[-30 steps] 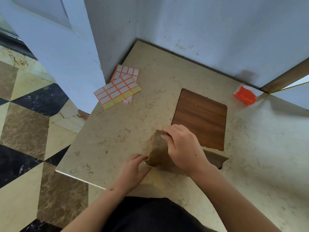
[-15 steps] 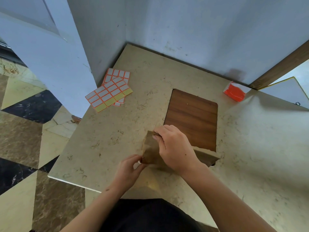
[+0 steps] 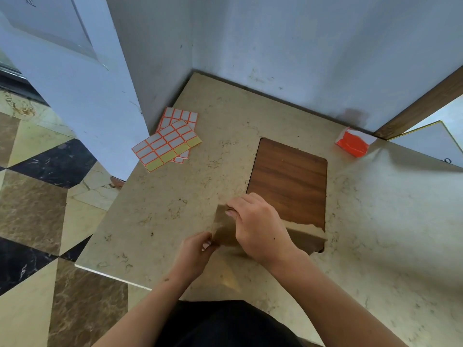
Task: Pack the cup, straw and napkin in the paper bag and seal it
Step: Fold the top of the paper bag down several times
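A brown paper bag (image 3: pixel 307 236) lies on its side on the beige stone counter (image 3: pixel 175 196), near the front edge. My right hand (image 3: pixel 258 226) lies over the bag's left part, its fingers curled round the folded top. My left hand (image 3: pixel 196 249) pinches the bag's lower left corner; something small and white shows at its fingertips. The cup, straw and napkin are not visible.
Two sheets of orange-bordered sticker labels (image 3: pixel 167 144) lie at the counter's far left by the white pillar. A wooden board (image 3: pixel 288 181) sits just behind the bag. A red and white carton (image 3: pixel 353 144) rests at the back right against the wall.
Both hands keep their hold on the bag's left end. The left fingers have closed in tighter on the corner. The camera view has shifted slightly.
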